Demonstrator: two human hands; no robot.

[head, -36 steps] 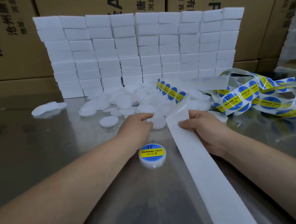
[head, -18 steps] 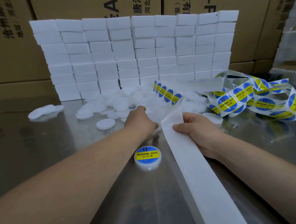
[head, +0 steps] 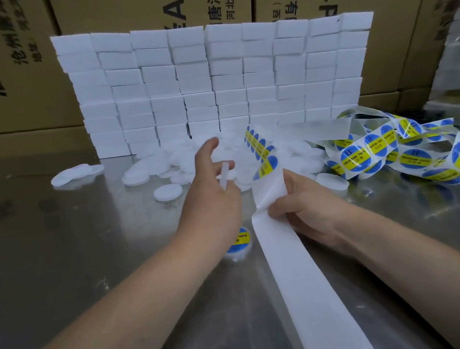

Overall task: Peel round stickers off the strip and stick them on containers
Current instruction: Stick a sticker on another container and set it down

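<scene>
Under the left hand [head: 214,194], labelled container [head: 241,242] half hidden, blocks [head: 217,85] beyond

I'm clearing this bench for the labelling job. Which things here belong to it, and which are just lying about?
In the job: sticker strip gripped by right hand; blank container pinched in left hand; labelled container; pile of blank containers.
Lying about: stacked white blocks; cardboard boxes.

Left hand [head: 211,200] up just left of the strip [head: 292,265], pinching a blank container [head: 224,174]; right hand [head: 305,210] grips the strip; I see a labelled container [head: 240,241] beside the strip, on the table [head: 65,254].
</scene>
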